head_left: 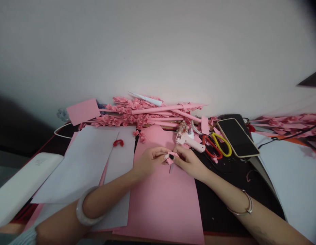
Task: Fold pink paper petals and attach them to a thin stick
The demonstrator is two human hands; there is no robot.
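Observation:
Both my hands meet over a large pink sheet (pixel 165 204) and pinch a small folded piece of pink paper (pixel 170 160) between them. My left hand (pixel 150 161) has its thumb pressed on the paper's left side, with the fingers curled behind. From the right, my right hand (pixel 189 162) presses its dark-nailed thumb on the same paper. A thin grey strip (pixel 171 168) shows just below the paper; I cannot tell what it is. The hot glue gun (pixel 189 141) lies just beyond my right hand, its nozzle end covered in residue.
Pink paper flower stems (pixel 137 115) are heaped along the wall. Scissors with red and yellow handles (pixel 221 144) and a phone (pixel 238 137) lie to the right. White sheets (pixel 71 166), a red curved piece (pixel 118 143) and a long white device (pixel 25 185) lie on the left.

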